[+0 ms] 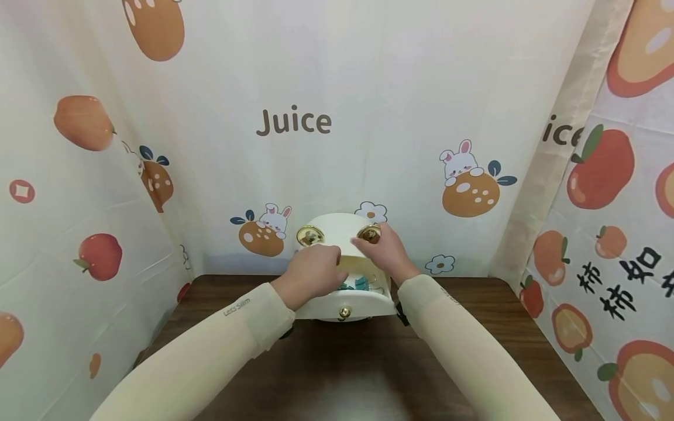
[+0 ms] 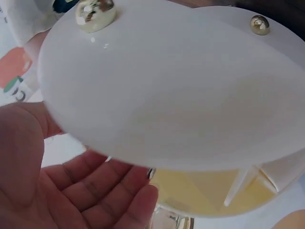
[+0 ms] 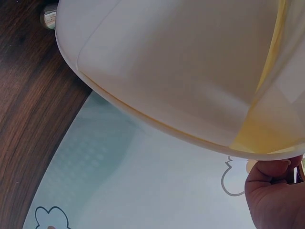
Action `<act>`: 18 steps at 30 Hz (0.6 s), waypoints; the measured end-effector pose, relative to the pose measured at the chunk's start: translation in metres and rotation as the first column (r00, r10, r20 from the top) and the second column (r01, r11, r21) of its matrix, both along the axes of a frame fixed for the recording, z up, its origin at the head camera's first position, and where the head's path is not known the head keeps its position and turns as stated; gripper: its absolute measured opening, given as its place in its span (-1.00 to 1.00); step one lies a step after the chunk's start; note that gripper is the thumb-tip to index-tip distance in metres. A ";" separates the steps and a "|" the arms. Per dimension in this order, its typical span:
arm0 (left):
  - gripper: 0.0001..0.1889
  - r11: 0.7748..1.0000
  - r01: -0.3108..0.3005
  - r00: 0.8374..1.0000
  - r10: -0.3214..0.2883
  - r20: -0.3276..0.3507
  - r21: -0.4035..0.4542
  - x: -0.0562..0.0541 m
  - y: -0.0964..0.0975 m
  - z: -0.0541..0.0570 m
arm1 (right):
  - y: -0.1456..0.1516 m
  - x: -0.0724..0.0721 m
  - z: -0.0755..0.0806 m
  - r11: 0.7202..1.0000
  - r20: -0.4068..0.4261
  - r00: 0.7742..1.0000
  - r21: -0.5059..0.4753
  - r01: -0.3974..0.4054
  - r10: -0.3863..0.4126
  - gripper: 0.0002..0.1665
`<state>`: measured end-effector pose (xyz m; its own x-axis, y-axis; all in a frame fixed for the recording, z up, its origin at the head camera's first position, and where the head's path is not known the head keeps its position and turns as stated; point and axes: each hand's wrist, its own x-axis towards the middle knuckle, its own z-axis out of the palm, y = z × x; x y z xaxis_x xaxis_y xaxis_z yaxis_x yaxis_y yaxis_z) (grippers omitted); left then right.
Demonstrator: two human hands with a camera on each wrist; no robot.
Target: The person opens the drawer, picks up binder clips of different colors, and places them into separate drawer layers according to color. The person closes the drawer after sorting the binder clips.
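A white rounded box [image 1: 337, 225] with two round gold ornaments [image 1: 310, 235] on top stands against the back curtain. Its drawer [image 1: 321, 307], with a gold knob [image 1: 344, 311], is pulled out toward me. Inside lie small teal pieces [image 1: 361, 283] and a thin pale loop. My left hand [image 1: 313, 272] hovers over the drawer's left side, fingers loosely bent, thumb and forefinger apart. In the left wrist view its palm shows beside the white drawer front [image 2: 167, 95], which partly hides the fingers. My right hand [image 1: 387, 251] grips the right gold ornament [image 1: 370, 234], thumb along its lower edge.
The box sits at the far edge of a dark wooden table [image 1: 337, 374]. A printed fabric curtain [image 1: 368, 117] closes off the back and both sides, close behind the box. Small gold ball feet [image 3: 49, 16] show under the box.
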<state>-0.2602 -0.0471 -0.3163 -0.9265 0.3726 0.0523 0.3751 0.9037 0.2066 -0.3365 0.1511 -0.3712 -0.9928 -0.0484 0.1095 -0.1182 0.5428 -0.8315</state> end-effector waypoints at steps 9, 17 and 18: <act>-0.79 0.992 0.023 0.997 -0.013 -0.077 0.128 0.015 -0.013 0.012 | -0.001 0.002 0.000 1.000 -0.007 1.000 -0.008 0.007 -0.007 -0.25; -0.85 0.908 -0.005 0.999 0.026 -0.043 0.419 0.037 -0.023 0.022 | -0.001 0.001 0.000 1.000 -0.007 1.000 -0.017 -0.002 0.002 -0.21; -0.86 0.892 -0.008 0.999 0.028 -0.038 0.451 0.040 -0.024 0.021 | -0.001 0.001 0.000 1.000 -0.008 1.000 -0.019 -0.003 0.003 -0.20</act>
